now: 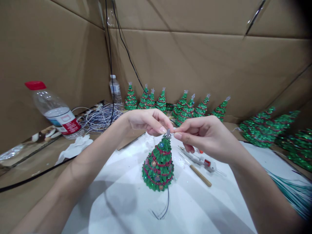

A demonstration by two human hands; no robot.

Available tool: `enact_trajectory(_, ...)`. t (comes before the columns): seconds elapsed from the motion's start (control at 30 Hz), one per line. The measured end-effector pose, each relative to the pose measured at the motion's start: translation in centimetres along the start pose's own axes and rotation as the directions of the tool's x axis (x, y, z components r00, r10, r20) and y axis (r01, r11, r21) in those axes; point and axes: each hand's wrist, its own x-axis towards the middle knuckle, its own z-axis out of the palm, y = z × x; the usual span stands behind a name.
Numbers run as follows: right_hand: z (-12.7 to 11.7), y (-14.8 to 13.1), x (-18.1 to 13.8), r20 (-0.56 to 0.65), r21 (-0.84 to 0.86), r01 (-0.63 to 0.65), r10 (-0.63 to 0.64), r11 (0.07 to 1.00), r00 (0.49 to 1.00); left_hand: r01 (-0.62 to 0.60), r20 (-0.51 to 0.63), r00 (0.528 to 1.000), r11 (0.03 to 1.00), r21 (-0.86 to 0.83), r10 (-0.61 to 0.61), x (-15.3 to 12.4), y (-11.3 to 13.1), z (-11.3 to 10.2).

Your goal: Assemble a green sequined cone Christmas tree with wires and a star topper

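A small green Christmas tree figurine (158, 167) with red garlands and round ornaments stands upright in front of me. At its tip is a clear star (168, 133). My left hand (151, 122) comes in from the left, thumb and fingers pinched at the star. From the right, my right hand (207, 135) is closed in a pinch just beside the star; a thin bit shows at its fingertips, too small to name. Dark thin wires (167, 203) trail from under the tree onto the white sheet (122, 201).
Right of the tree lie a wooden-handled awl (200, 175) and a glue gun (206, 163). Several finished-looking trees (186, 112) line the back. Tangled wire (101, 117), a red-capped bottle (58, 113) and crumpled tissue (75, 148) are left; green wires (290, 191) lie right.
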Motion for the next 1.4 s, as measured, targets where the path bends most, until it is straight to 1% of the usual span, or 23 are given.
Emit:
enact_trajectory(0.43, -0.06, -0.03, 0.01, 0.001, -0.023, -0.006, 0.006, 1.0, 1.0, 0.014, 0.011, 1.0, 1.0, -0.016, -0.014, 0.05, -0.03, -0.05)
enact_trajectory(0.77, 0.02, -0.01, -0.01, 0.008, -0.009, -0.002, 0.002, 1.0, 1.0, 0.02, -0.04, 0.999, 1.0, 0.019, -0.019, 0.0, -0.01, 0.01)
enact_trajectory(1.07, -0.02, 0.0, 0.09, 0.008, -0.004, -0.003, 0.003, 1.0, 1.0, 0.02, -0.012, 1.0, 1.0, 0.003, -0.02, 0.01, -0.03, -0.04)
enact_trajectory(1.4, 0.03, 0.04, 0.01, 0.003, -0.005, -0.001, 0.001, 1.0, 1.0, 0.032, -0.031, 0.999, 0.999, 0.006, -0.032, -0.03, 0.04, 0.02)
